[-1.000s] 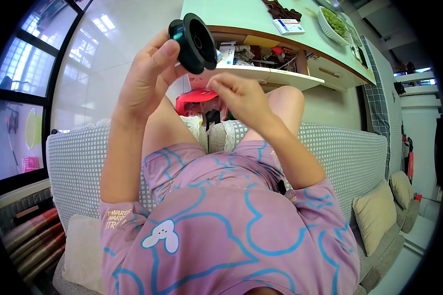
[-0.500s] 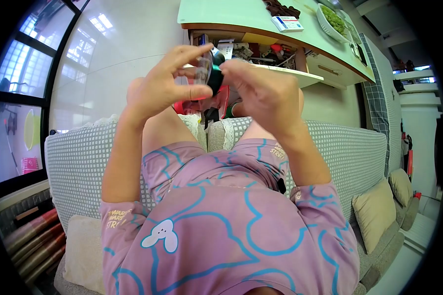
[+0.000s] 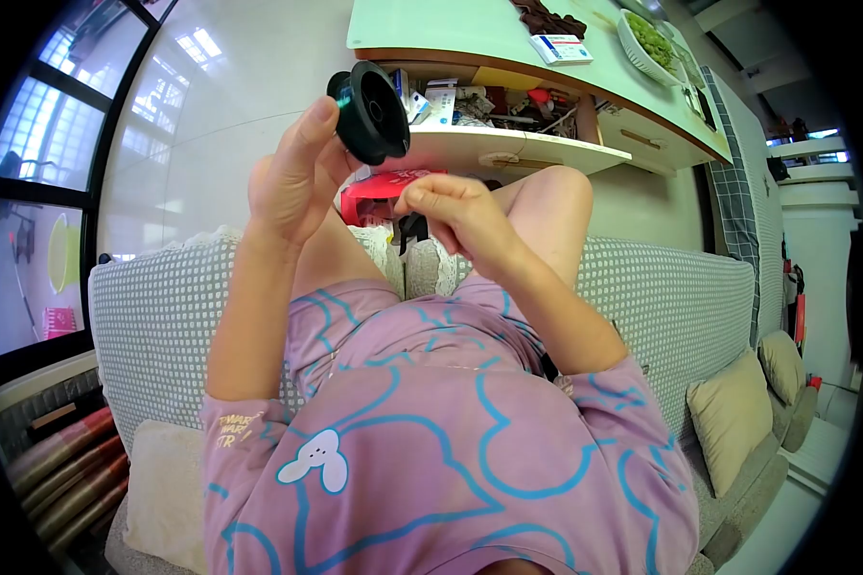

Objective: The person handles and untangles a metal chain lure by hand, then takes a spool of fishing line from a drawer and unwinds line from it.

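A dark spool (image 3: 372,113) with a round rim and a hollow centre is held up by my left hand (image 3: 302,172), its thumb and fingers on the near left side. Some green shows on the spool between its rims. My right hand (image 3: 460,216) is below and to the right of it, apart from the spool, with fingers curled and the thumb against the index finger. Whether anything thin lies in that pinch is too small to tell. Beneath the hands, near my knees, is a red bag (image 3: 379,192).
An open drawer (image 3: 547,151) full of small items juts from the pale table (image 3: 451,27) ahead. On the tabletop are a white and blue box (image 3: 561,50), a dark cloth (image 3: 547,17) and a white basket (image 3: 633,53) of green produce. Beige cushions (image 3: 734,422) lie on the right.
The spool has been raised and turned so its hollow face shows. My right hand has moved away from it, down towards my lap. My right knee has come into fuller view.
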Available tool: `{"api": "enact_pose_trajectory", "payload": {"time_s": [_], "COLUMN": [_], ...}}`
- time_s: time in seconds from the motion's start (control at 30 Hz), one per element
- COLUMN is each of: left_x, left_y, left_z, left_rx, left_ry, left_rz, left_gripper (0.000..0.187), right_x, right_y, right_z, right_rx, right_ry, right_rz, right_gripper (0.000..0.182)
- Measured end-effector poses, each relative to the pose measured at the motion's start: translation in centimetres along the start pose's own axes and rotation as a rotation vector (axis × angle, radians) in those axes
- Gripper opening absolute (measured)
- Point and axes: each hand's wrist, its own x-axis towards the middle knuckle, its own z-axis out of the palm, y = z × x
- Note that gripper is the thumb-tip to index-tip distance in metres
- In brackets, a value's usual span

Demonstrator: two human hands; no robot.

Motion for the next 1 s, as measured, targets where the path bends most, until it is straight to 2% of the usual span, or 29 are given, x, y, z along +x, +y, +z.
{"api": "enact_pose_trajectory", "payload": {"time_s": [0.03,0.1,0.17,0.2,0.23,0.3,0.33,0.37,0.43,0.47,0.5,0.57,0.6,0.63,0.7,0.73,0.77,0.87,0.93,1.0], "left_x": [0.3,0.7,0.9,0.7,0.5,0.3,0.2,0.1,-0.4,-0.8,-1.1,-1.5,-1.5,-1.6,-1.7,-1.4,-1.2,-0.5,-0.1,0.2], "left_y": [-0.2,-0.2,-0.7,-0.7,-0.8,-1.0,-0.7,-0.4,-0.1,-0.3,0.1,1.2,0.3,0.1,0.0,-0.2,-0.1,0.0,-0.2,-0.5], "left_z": [-0.1,-0.2,-0.2,-0.1,-0.1,-0.1,-0.3,-0.2,0.1,0.2,0.3,0.4,0.1,-0.2,-0.5,-0.1,-0.2,0.1,-0.2,-0.8], "left_rx": [0.057,0.099,0.345,0.535,0.535,0.726,0.656,0.655,0.73,0.519,0.519,0.341,0.296,0.296,-0.06,-0.115,-0.116,-0.183,-0.073,0.114], "left_ry": [0.061,0.052,0.173,0.166,0.164,0.076,0.018,0.016,-0.188,-0.279,-0.28,-0.279,-0.232,-0.231,-0.154,-0.085,-0.084,0.04,0.071,0.126], "left_rz": [0.031,0.033,0.036,0.048,0.047,0.109,0.022,0.022,-0.001,-0.022,-0.022,-0.203,-0.077,-0.076,-0.081,-0.017,-0.018,-0.032,-0.021,-0.041], "left_gripper": [0.059,0.057,0.058,0.056,0.056,0.06,0.065,0.065,0.066,0.071,0.071,0.076,0.076,0.076,0.072,0.065,0.065,0.056,0.055,0.054], "right_x": [-0.6,-1.1,-1.4,-2.2,-2.5,-3.0,-2.9,-2.5,-1.6,-1.0,-0.7,0.1,0.5,1.2,2.7,1.3,1.5,0.2,-0.4,-1.6], "right_y": [0.2,1.1,1.3,0.7,-0.4,-2.0,-2.7,-3.5,-4.7,-5.4,-5.7,-5.8,-5.4,-4.0,-0.7,-1.8,-0.8,0.9,1.5,0.5], "right_z": [0.6,0.7,1.6,1.4,1.5,1.5,1.2,0.7,-0.3,-0.7,-1.0,-1.4,-1.7,-2.0,-2.5,-1.3,-0.9,0.5,1.1,1.5], "right_rx": [-0.028,-0.107,-0.524,-0.674,-0.674,-0.849,-0.85,-0.904,-0.936,-0.748,-0.654,-0.45,-0.341,-0.341,-0.141,-0.198,-0.042,-0.144,-0.787,-0.857], "right_ry": [0.02,0.001,0.12,0.137,0.139,0.232,0.234,0.277,0.345,0.313,0.293,0.264,0.246,0.244,0.125,0.121,0.059,0.056,0.194,0.185], "right_rz": [0.008,-0.003,-0.542,-0.536,-0.536,-0.696,-0.695,-0.776,-0.901,-0.738,-0.656,-0.459,-0.342,-0.342,-0.321,-0.262,-0.181,-0.235,-0.61,-0.624], "right_gripper": [0.025,0.023,0.021,0.017,0.017,0.009,0.009,0.007,0.009,0.012,0.014,0.018,0.02,0.02,0.019,0.02,0.021,0.016,0.014,0.011]}}
